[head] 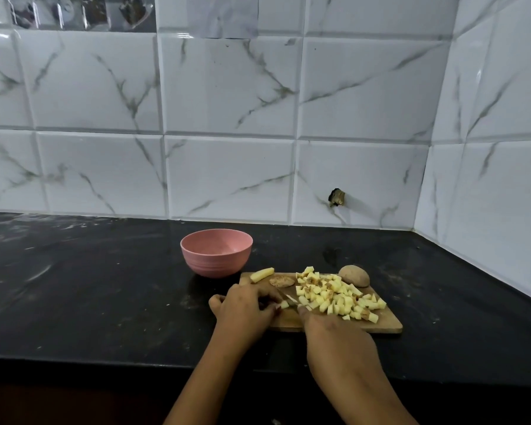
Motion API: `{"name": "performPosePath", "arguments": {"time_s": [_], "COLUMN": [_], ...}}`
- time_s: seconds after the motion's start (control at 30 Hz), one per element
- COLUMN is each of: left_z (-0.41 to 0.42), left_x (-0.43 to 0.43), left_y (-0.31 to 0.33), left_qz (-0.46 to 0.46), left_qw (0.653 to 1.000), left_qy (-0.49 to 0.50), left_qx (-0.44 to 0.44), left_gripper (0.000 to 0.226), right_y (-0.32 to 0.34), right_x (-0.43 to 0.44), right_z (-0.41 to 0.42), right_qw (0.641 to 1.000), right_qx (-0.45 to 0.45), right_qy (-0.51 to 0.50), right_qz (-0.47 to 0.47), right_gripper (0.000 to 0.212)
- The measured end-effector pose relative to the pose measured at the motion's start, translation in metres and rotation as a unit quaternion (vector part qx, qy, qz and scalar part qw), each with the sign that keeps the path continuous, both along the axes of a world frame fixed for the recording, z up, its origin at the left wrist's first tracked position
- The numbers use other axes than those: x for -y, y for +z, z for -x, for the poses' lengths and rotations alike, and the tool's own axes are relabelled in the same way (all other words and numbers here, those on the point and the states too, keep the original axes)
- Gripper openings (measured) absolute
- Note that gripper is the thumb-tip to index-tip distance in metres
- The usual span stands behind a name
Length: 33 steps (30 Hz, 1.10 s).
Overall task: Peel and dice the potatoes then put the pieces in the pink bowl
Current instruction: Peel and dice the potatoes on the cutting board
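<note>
A wooden cutting board [390, 325] lies on the black counter with a heap of diced potato pieces [337, 297] on it. An unpeeled potato [354, 276] sits at the board's far right corner. A peeled potato strip [261, 274] and a brown peel scrap [281, 281] lie at its far left. My left hand [246, 308] holds down a small potato piece [284, 304] with curled fingers. My right hand [331, 329] grips a knife [288, 299], its blade angled toward that piece. The empty pink bowl [216, 252] stands just behind the board's left end.
The black counter [89, 286] stretches far to the left and right of the board. A white marble-tile wall [227, 118] rises behind, and a side wall closes the right. The counter's front edge runs below my forearms.
</note>
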<state>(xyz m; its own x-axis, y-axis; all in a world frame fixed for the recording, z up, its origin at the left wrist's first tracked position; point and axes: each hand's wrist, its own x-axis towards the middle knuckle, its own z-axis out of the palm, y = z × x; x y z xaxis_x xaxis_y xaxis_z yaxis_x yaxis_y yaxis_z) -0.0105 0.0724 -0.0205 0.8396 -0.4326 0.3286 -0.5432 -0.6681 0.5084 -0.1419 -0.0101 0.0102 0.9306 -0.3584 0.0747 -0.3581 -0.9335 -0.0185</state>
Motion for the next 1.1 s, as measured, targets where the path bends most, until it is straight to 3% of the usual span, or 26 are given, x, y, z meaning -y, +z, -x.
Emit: {"name": "performPosePath", "arguments": {"time_s": [0.13,0.37,0.6,0.83,0.93,1.0,1.1], "left_z": [0.002,0.003,0.005,-0.004,-0.012,-0.018,-0.03], "left_x": [-0.003,-0.003,-0.003,0.005,0.019,0.024,0.025], "left_y": [0.001,0.003,0.002,0.004,0.01,0.014,0.02], "left_qz": [0.001,-0.022,-0.024,-0.047,-0.062,-0.041,-0.019], "left_qw": [1.0,0.999,0.999,0.997,0.998,0.998,0.999], "left_qy": [0.025,0.035,0.044,0.037,-0.007,-0.042,-0.028], "left_qx": [0.009,0.0,0.013,0.05,0.006,-0.031,0.004], "left_gripper": [0.016,0.02,0.018,0.02,0.015,0.015,0.023], "right_y": [0.0,0.001,-0.004,-0.002,0.004,0.008,0.01], "right_x": [0.005,-0.005,0.001,0.02,0.028,0.026,0.018], "right_z": [0.003,-0.005,-0.001,0.016,0.023,0.026,0.025], "right_qw": [0.999,0.994,1.0,0.989,0.983,0.983,0.984], "right_qx": [-0.001,-0.079,0.011,0.097,0.13,0.119,0.08], "right_qy": [-0.032,-0.022,0.013,-0.054,-0.065,-0.07,-0.041], "right_qz": [-0.018,-0.078,-0.018,-0.097,-0.116,-0.125,-0.152], "right_gripper": [0.07,0.072,0.067,0.051,0.044,0.044,0.044]}}
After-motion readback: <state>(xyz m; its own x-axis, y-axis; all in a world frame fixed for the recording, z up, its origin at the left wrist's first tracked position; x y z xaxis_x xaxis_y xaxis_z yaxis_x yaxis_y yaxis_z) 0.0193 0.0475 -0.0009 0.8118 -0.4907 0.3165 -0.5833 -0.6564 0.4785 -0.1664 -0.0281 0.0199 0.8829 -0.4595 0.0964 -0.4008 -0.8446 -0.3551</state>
